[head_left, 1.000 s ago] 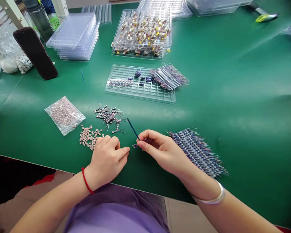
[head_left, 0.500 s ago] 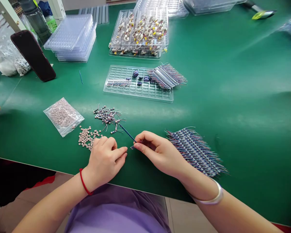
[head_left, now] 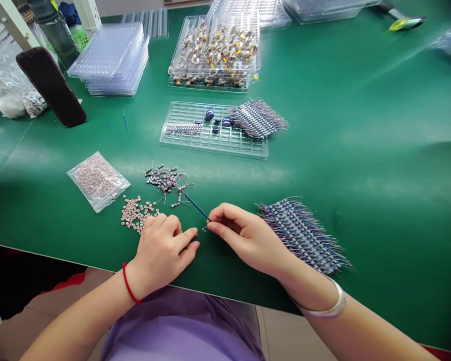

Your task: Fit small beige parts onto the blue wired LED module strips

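Observation:
My right hand (head_left: pixel 240 233) pinches a thin dark-blue strip (head_left: pixel 196 204) between thumb and forefinger. One end of the strip reaches toward a pile of small wired parts (head_left: pixel 166 178); a short bit shows below the fingertips. To its left, my left hand (head_left: pixel 163 248) rests low over the table, thumb and forefinger apart, other fingers curled. A tiny piece (head_left: pixel 196 233) is at the left forefinger's tip, too small to name. Small pinkish round pieces (head_left: pixel 132 213) lie loose beside the left knuckles, some of them partly hidden by that hand.
Wired strips (head_left: pixel 304 235) lie by my right forearm. Ahead, a clear tray (head_left: pixel 214 143) holds small parts, with more wired strips (head_left: pixel 257 118) on it. A bag of round pieces (head_left: pixel 97 181), a phone (head_left: pixel 51 86), stacked trays (head_left: pixel 107 55) and a filled tray (head_left: pixel 216 52) stand around.
My left thumb has moved down, away from the forefinger. The right hand keeps its pinch on the strip. Another person's hand at the left edge has nearly gone out of view.

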A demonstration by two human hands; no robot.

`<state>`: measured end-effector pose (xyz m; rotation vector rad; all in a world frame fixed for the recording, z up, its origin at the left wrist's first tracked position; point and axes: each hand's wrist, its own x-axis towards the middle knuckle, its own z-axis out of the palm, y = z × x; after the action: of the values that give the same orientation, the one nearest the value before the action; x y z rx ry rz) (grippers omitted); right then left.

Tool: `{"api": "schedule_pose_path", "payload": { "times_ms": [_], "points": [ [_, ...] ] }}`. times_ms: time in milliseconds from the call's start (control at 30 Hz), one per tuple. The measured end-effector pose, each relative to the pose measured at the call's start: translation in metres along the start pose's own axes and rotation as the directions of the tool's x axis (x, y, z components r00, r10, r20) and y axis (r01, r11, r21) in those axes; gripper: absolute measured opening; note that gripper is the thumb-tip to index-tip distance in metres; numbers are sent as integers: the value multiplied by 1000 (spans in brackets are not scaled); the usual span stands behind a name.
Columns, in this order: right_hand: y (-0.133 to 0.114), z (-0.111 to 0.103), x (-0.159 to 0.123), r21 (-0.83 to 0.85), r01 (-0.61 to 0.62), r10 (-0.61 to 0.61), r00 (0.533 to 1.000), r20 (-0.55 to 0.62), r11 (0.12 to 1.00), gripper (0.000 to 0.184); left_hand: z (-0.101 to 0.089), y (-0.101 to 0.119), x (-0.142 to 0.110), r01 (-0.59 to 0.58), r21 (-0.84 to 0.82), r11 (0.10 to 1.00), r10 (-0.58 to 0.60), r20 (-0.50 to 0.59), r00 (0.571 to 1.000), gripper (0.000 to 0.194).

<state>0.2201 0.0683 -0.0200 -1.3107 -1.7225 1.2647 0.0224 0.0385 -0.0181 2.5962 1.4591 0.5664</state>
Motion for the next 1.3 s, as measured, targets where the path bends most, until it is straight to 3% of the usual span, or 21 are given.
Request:
{"api": "schedule_pose_path", "payload": {
  "times_ms": [467,700,800,1067,1300],
  "points": [
    [3,1,-1,-67,55,-54,998,14,996,9,1,0,-1,-53,40,998,53,19,998,22],
    [6,4,-3,-179,244,-246,969,7,953,11,3,-1,-2,-43,20,999,44,-47,998,19],
    [8,4,-2,-190,265,-272,962,-12,945,10,1,1,-5,-55,41,998,58,-65,996,18],
    [10,3,-1,-199,277,-288,957,-31,940,10,0,6,-13,-114,198,974,127,-54,990,34],
    [11,3,-1,-196,276,-286,958,-24,941,10,1,1,-13,-147,215,965,150,2,989,53]
  ]
}}
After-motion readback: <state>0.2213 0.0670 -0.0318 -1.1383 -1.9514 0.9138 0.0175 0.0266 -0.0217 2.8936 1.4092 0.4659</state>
